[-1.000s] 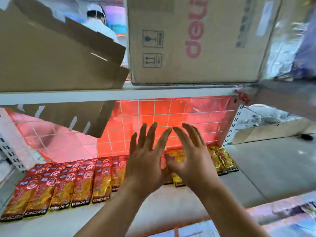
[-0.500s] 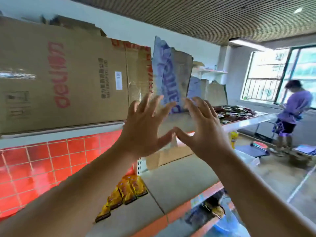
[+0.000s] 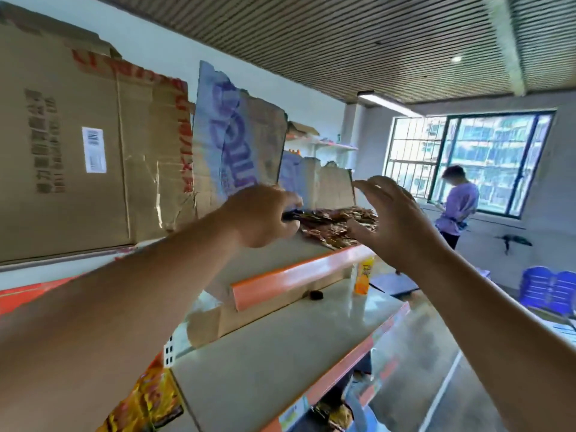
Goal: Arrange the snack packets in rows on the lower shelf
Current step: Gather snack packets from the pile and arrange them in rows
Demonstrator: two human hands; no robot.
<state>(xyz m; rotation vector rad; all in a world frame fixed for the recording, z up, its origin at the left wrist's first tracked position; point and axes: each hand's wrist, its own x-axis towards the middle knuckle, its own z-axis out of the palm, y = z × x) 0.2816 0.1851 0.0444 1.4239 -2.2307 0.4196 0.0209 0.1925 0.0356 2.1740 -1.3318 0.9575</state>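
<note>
A heap of brown-red snack packets (image 3: 338, 224) lies on the upper shelf (image 3: 290, 274), at its right end. My left hand (image 3: 265, 215) is at the heap's left edge, fingers curled round the dark end of a packet. My right hand (image 3: 394, 218) hovers at the heap's right side with fingers spread and slightly bent, holding nothing. On the lower shelf (image 3: 280, 357), yellow-red snack packets (image 3: 146, 403) show at the bottom left, partly hidden by my left forearm.
Large cardboard boxes (image 3: 78, 145) and torn cardboard (image 3: 240, 135) stand along the back of the upper shelf. An orange bottle (image 3: 363, 275) and a small dark object (image 3: 315, 295) sit on the lower shelf. A person (image 3: 456, 207) stands by the window; blue stools (image 3: 548, 289) are at right.
The view swung up and right, from the lower shelf's packet rows to the upper shelf. Both hands rose to the heap there, and my left hand closed on a packet.
</note>
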